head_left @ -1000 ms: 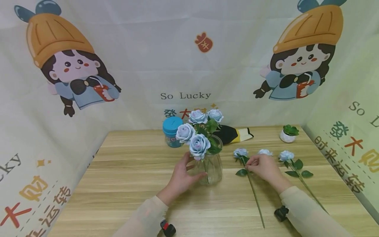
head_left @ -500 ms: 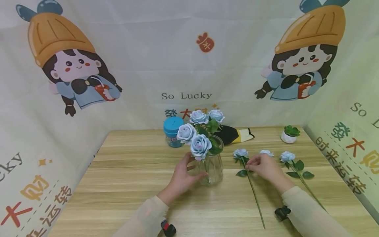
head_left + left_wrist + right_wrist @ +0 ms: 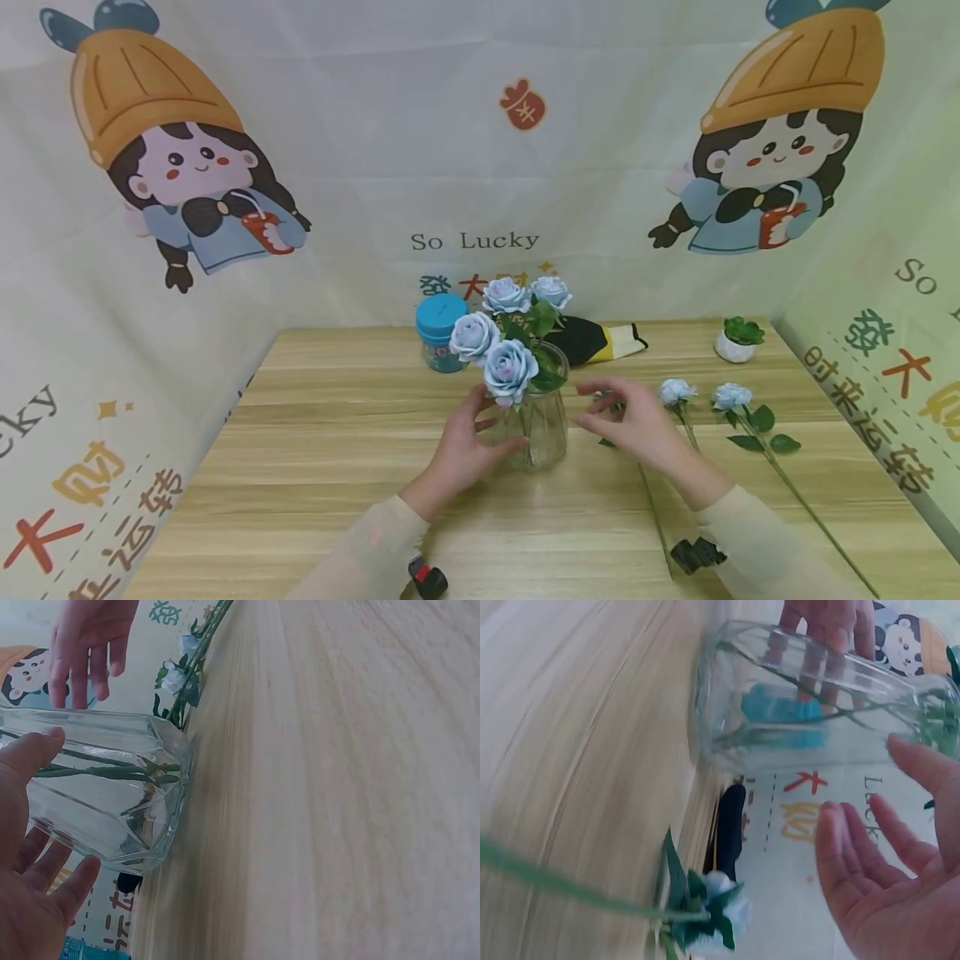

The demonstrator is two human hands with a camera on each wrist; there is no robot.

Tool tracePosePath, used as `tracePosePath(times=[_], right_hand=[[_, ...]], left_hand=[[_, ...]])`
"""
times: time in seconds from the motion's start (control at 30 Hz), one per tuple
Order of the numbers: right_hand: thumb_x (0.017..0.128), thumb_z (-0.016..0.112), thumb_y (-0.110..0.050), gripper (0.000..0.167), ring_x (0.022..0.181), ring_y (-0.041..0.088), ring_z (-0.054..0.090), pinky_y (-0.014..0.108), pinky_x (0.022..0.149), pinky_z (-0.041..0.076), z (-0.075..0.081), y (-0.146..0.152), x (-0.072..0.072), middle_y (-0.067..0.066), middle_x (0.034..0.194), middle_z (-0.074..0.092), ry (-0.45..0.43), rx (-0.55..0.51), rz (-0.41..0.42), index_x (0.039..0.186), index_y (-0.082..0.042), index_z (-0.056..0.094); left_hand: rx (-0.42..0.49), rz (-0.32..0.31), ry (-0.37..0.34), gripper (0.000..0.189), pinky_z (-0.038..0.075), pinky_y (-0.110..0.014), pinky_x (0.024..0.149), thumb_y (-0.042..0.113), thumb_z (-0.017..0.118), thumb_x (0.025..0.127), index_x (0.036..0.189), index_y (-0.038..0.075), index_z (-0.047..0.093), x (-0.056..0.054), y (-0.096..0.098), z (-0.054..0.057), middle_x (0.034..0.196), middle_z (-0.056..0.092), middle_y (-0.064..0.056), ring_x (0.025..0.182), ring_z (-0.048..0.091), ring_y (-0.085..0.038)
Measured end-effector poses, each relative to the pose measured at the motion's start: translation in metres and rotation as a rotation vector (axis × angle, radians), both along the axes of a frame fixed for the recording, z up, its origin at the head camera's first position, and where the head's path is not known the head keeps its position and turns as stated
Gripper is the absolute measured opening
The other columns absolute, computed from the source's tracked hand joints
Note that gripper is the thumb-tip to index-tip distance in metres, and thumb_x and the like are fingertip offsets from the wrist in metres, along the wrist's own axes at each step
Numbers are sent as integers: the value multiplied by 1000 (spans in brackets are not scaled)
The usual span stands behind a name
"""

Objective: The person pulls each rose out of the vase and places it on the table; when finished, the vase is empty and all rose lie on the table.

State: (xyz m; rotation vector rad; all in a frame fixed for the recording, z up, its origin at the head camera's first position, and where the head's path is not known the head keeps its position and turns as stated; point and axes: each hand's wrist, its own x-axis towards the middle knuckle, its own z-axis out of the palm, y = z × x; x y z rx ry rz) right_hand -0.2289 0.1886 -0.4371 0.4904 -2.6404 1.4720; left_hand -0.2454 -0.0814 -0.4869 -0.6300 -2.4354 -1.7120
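Note:
A clear glass vase (image 3: 549,433) stands upright on the table with several pale blue roses (image 3: 511,371) in it. My left hand (image 3: 467,446) holds the vase from its left side, thumb in front and fingers behind; in the left wrist view the thumb lies against the glass. My right hand (image 3: 643,425) hovers just right of the vase, fingers spread and holding nothing. Below it lies a loose rose, its bloom mostly hidden in the head view but visible in the right wrist view as a pale bloom (image 3: 731,915) with green leaves.
Two more loose roses, a middle rose (image 3: 678,392) and a right rose (image 3: 732,397), lie on the wooden table (image 3: 315,467). Behind the vase are a blue-lidded jar (image 3: 441,333) and a black, yellow and white item (image 3: 588,340). A small potted succulent (image 3: 738,340) stands back right.
My right hand has left the stem of the nearest loose rose and moved left toward the vase, its fingers opening out. My left hand stays at the vase.

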Motion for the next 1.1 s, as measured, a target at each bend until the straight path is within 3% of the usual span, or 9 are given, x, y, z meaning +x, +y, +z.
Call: tracePosePath(times=[0.2,0.37,0.6,0.97,1.1], right_hand=[[88,83,-15,53,110,35,69,39,91,62,-2,-20,-5,21,127,68,7,-92,50,134,0,61],[86,85,-17,67,124,37,63,50,107,54,-3,-30,-11,19,137,63,9,-139,86,143,-3,52],[84,87,-15,70,131,39,60,47,111,51,-9,-38,-16,19,144,59,15,-165,108,144,-3,53],[82,88,-15,69,130,38,60,35,103,55,-14,-37,-17,16,141,61,-6,-204,95,142,-7,56],[82,89,-17,68,130,36,60,32,103,55,-14,-37,-17,15,140,61,-21,-207,95,141,-9,56]], left_hand=[[-11,-1,-9,81,57,-47,103,16,91,80,147,11,47,-1,0,-1,145,58,-10,132,60,-33],[-24,-5,-20,81,56,-47,104,17,90,81,149,12,46,-1,-1,1,147,57,-9,134,58,-32],[-23,-8,-16,80,57,-46,104,18,90,81,148,12,46,-1,-1,0,147,56,-8,134,58,-31],[-58,-8,-9,80,54,-46,107,20,90,81,148,12,47,0,-3,3,148,57,-7,135,58,-29],[-44,28,0,77,54,-47,108,17,89,82,147,11,49,3,-5,7,148,57,-9,136,57,-29]])
